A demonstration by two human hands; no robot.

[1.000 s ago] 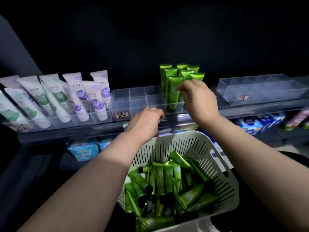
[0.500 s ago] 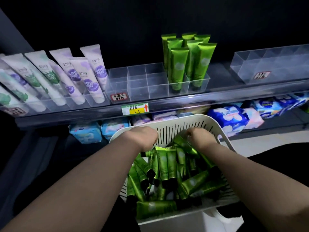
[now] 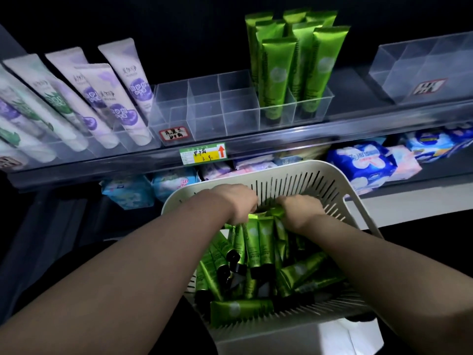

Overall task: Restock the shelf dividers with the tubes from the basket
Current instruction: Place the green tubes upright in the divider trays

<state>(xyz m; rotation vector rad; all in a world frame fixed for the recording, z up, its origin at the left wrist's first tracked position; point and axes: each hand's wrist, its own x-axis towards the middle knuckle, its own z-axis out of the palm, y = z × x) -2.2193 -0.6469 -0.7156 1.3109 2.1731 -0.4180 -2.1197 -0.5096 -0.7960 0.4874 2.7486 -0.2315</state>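
Tubes (image 3: 252, 242) are showing glossy metallic-green skin. Basket (image 3: 268, 170) is looking matt plastic; dividers (image 3: 204, 108) are looking clear, smooth plastic.

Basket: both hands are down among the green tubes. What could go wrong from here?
1. The left hand and right hand seem to grip crimped ends within the tangled loose green tubes. Lifting may drag neighbouring tubes over the basket rim.
2. The standing green tubes are tall for the shallow clear divider. A bump while slotting new ones in could topple them.
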